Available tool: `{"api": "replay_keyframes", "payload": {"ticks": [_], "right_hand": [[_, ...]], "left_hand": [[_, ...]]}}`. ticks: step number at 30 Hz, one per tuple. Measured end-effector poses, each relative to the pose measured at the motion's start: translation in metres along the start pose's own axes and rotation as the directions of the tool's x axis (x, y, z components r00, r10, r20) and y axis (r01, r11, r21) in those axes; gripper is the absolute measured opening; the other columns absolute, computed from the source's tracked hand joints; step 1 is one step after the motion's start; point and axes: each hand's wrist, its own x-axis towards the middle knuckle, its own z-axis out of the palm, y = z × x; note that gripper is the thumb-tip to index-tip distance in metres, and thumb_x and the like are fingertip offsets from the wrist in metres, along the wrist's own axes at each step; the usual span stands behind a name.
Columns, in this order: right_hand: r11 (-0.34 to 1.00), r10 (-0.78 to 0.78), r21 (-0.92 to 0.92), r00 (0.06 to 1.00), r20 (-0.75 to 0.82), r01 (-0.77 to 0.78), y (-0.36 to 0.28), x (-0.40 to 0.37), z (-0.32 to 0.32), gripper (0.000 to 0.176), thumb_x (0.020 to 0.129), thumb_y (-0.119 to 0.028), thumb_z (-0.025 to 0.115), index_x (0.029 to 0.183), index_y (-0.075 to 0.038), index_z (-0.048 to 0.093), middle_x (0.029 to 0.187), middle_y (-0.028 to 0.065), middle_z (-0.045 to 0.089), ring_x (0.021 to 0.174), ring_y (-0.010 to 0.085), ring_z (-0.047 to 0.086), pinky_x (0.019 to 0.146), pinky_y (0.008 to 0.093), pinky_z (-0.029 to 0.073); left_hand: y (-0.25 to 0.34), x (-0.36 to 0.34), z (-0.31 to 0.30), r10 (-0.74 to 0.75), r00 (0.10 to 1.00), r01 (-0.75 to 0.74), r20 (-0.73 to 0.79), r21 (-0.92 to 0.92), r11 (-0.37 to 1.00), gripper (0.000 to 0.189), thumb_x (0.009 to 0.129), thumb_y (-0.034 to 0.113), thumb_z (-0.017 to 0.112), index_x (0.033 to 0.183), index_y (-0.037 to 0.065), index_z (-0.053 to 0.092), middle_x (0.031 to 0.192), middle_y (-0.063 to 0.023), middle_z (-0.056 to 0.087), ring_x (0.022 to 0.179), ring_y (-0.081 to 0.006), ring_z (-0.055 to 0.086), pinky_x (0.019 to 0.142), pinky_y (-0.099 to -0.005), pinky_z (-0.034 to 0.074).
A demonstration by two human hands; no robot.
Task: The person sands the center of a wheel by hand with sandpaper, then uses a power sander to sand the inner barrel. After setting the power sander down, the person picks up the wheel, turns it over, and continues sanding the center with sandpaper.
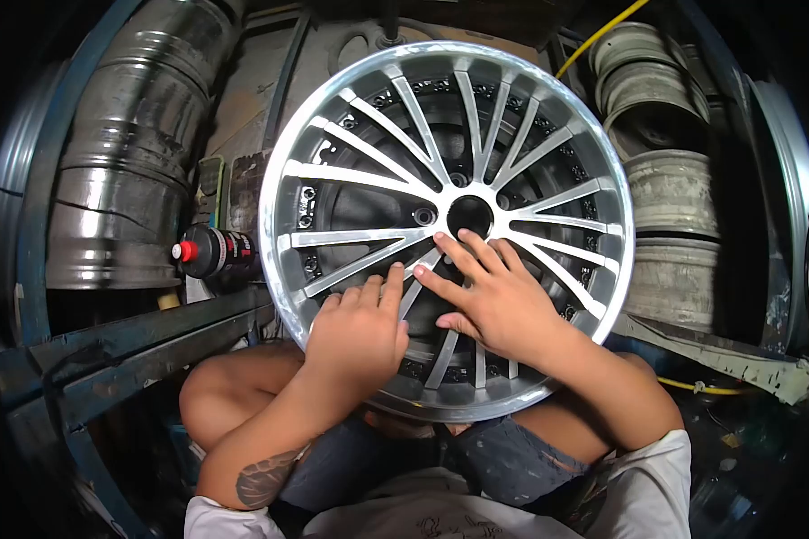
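Observation:
A large silver multi-spoke wheel rim (469,190) faces up in front of me, above my legs. My left hand (361,328) rests over its lower left spokes, index finger stretched out and the other fingers bent slightly; nothing shows in it. Just below the round centre hole, my right hand (503,301) lies on the spokes with its fingers spread and nothing held. Its fingertips touch the hub area, close to my left index finger. Dark gaps with bolt heads show between the spokes.
Stacked metal rims (121,198) stand on the left, and more dusty rims (670,193) on the right. A black bottle with a red cap (214,251) lies left of the wheel. Blue metal frame bars (135,332) run beside it. A yellow hose (602,34) crosses the upper right.

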Motion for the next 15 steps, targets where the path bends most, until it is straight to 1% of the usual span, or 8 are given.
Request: {"api": "replay_keyframes", "payload": {"ticks": [3,4,5,7,8,11,12,15], "right_hand": [[1.000,0.002,0.010,1.000,0.014,-0.002,-0.004,-0.005,-0.013,0.060,0.094,-0.048,0.069,0.146,-0.019,0.062,0.161,0.0166,0.043,0.147,0.0370,0.041,0.117,0.0529,0.034],[1.000,0.001,0.019,1.000,0.028,-0.001,-0.006,-0.006,-0.024,0.055,0.094,-0.047,0.070,0.138,-0.015,0.068,0.159,0.0176,0.046,0.147,0.0365,0.041,0.118,0.0514,0.033],[0.999,-0.002,0.032,0.999,0.050,0.001,-0.005,-0.009,-0.030,0.051,0.094,-0.043,0.071,0.135,-0.013,0.070,0.158,0.0183,0.046,0.146,0.0372,0.042,0.118,0.0512,0.033],[0.992,0.048,0.115,0.997,0.056,-0.054,-0.001,-0.012,-0.032,0.049,0.094,-0.039,0.072,0.135,-0.012,0.069,0.157,0.0190,0.046,0.144,0.0382,0.043,0.118,0.0508,0.035],[0.991,0.062,0.114,0.996,0.071,-0.070,0.000,-0.013,-0.034,0.049,0.094,-0.033,0.073,0.137,-0.010,0.067,0.157,0.0201,0.045,0.143,0.0394,0.045,0.117,0.0512,0.036],[0.981,0.090,0.166,0.993,0.077,-0.102,0.006,-0.015,-0.029,0.050,0.094,-0.030,0.074,0.139,-0.009,0.065,0.157,0.0209,0.045,0.143,0.0396,0.045,0.117,0.0521,0.037],[0.979,0.085,0.180,0.993,0.083,-0.098,0.008,-0.015,-0.026,0.055,0.093,-0.028,0.074,0.144,-0.012,0.061,0.159,0.0214,0.042,0.143,0.0410,0.044,0.117,0.0534,0.037],[0.980,0.093,0.168,0.993,0.076,-0.105,0.005,-0.013,-0.014,0.059,0.094,-0.028,0.074,0.150,-0.017,0.057,0.162,0.0212,0.038,0.144,0.0423,0.042,0.117,0.0543,0.036]], "left_hand": [[0.004,-0.001,0.002,0.008,1.000,-0.007,-0.030,0.049,0.999,0.078,0.091,0.035,0.073,0.155,0.002,0.045,0.128,-0.0251,0.066,0.104,-0.0363,0.068,0.090,-0.0446,0.056],[0.006,-0.001,0.004,-0.009,1.000,0.009,-0.012,0.052,0.999,0.081,0.091,0.042,0.074,0.158,0.009,0.044,0.128,-0.0242,0.066,0.106,-0.0355,0.067,0.089,-0.0438,0.055],[0.006,0.000,0.004,-0.018,1.000,0.018,0.000,0.060,0.998,0.080,0.091,0.043,0.073,0.159,0.011,0.044,0.129,-0.0237,0.066,0.107,-0.0349,0.066,0.089,-0.0433,0.054],[0.008,0.001,0.005,-0.038,0.999,0.036,0.023,0.071,0.997,0.078,0.093,0.043,0.072,0.159,0.015,0.044,0.130,-0.0228,0.065,0.108,-0.0337,0.065,0.089,-0.0425,0.054],[0.009,0.001,0.007,-0.059,0.997,0.055,0.055,0.066,0.996,0.075,0.094,0.045,0.070,0.160,0.019,0.044,0.133,-0.0236,0.063,0.111,-0.0334,0.064,0.091,-0.0430,0.052],[0.013,-0.006,0.011,-0.056,0.998,0.054,0.024,0.079,0.995,0.074,0.094,0.046,0.070,0.160,0.021,0.045,0.141,-0.0264,0.057,0.118,-0.0363,0.061,0.097,-0.0460,0.050],[0.013,-0.010,0.014,-0.036,0.999,0.035,0.015,0.060,0.998,0.072,0.095,0.046,0.070,0.159,0.023,0.045,0.147,-0.0287,0.052,0.125,-0.0397,0.057,0.102,-0.0488,0.047],[0.012,-0.024,0.012,0.014,0.998,-0.021,0.060,0.114,0.993,0.071,0.095,0.044,0.070,0.158,0.023,0.046,0.150,-0.0297,0.048,0.130,-0.0430,0.054,0.105,-0.0501,0.046]]}}
